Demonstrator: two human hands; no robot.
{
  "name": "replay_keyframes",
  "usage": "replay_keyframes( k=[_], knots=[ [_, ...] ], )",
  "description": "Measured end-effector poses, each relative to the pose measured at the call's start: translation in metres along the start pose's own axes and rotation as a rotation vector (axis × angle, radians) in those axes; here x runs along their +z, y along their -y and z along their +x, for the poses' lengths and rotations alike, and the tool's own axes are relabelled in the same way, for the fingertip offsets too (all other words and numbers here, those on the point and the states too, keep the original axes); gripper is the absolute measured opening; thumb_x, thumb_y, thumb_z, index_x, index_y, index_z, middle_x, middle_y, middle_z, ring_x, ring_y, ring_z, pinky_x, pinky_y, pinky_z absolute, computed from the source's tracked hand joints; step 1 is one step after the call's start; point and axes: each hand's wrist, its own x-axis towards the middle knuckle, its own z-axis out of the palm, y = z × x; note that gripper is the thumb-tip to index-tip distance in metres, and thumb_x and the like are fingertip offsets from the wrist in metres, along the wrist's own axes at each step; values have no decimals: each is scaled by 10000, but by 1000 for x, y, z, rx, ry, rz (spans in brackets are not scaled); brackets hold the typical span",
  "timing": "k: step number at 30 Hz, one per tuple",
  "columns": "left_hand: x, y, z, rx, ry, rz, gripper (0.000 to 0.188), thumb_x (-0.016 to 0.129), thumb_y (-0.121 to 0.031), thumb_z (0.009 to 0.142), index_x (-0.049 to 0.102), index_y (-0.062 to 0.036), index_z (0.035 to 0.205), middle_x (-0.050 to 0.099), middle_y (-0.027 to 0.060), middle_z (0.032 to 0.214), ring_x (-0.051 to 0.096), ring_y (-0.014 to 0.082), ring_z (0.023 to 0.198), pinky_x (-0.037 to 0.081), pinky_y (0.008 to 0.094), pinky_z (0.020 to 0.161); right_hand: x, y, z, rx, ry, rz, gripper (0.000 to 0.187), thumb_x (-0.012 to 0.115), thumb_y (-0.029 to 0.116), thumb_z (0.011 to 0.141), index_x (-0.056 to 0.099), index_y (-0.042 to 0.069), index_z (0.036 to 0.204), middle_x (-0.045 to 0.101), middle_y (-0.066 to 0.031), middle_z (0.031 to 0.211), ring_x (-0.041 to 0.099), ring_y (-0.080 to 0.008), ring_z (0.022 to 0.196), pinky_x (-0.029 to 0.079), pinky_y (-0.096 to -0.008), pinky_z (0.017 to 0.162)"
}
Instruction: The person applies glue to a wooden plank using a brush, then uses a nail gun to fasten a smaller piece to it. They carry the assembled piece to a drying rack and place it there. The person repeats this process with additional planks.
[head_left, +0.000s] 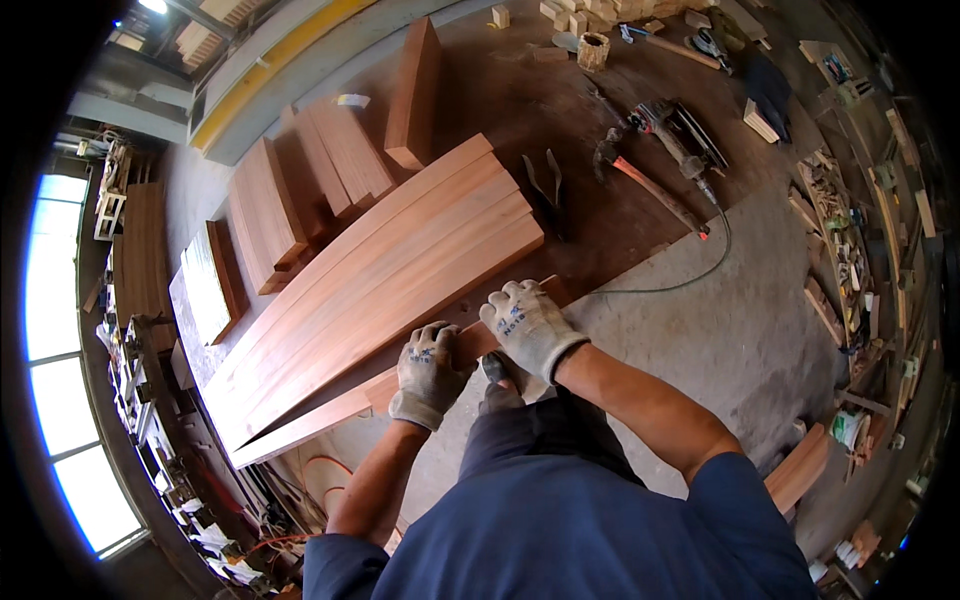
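Observation:
A long, narrow wooden board (345,405) runs along the near edge of the workbench, slanting from lower left up to the right. My left hand (430,372), in a greyish-white work glove, is closed over the board near its middle. Farther right, my right hand (526,322) wears a matching glove and grips the same board close to its right end, fingers curled over the top. Just beyond the board, several reddish-brown planks (400,270) lie side by side on the bench. A dark gap separates them from the held board at its right part.
A hammer (650,190), pliers (548,182) and a corded power tool (675,140) rest on the brown bench top (470,85). Shorter wood blocks (265,215) and an upright thick block (414,95) stand beyond the planks. A cable (690,280) trails off the right edge.

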Motion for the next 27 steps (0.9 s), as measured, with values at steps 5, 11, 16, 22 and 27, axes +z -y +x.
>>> replay_keyframes(
  k=[5,11,16,22,27],
  knots=[
    [0,-4,5,-7,60,80,619,905,-271,690,650,-77,1219,671,135,1202,607,360,1143,473,471,990,5,-5,1,7,1,29,189,578,219,938,675,131,1074,681,-66,1073,620,-252,1067,464,-411,951],
    [6,3,3,-16,92,68,656,884,-255,712,610,-59,1274,673,153,1185,613,367,1120,483,473,982,6,1,3,22,27,-3,368,766,293,807,671,137,1126,688,-64,1111,620,-245,1091,459,-406,941],
    [11,10,8,88,64,78,582,817,-223,765,591,-63,1277,686,162,1102,636,365,1056,515,468,917,14,5,1,72,-12,-24,294,690,296,897,669,132,1140,689,-63,1129,619,-244,1089,456,-409,935],
    [17,12,12,74,74,78,659,860,-242,720,584,-67,1293,690,172,1131,640,361,1085,516,470,951,-5,-37,-47,145,-419,328,649,828,334,799,606,59,1344,598,-157,1381,552,-359,1304,417,-491,1116],
    [1,-6,15,50,105,86,916,910,-368,693,497,-45,1444,657,182,1265,605,365,1184,477,473,1022,4,-166,-108,601,-625,396,365,802,225,803,694,68,1114,718,-171,1099,672,-379,1038,541,-471,912]
  ],
)
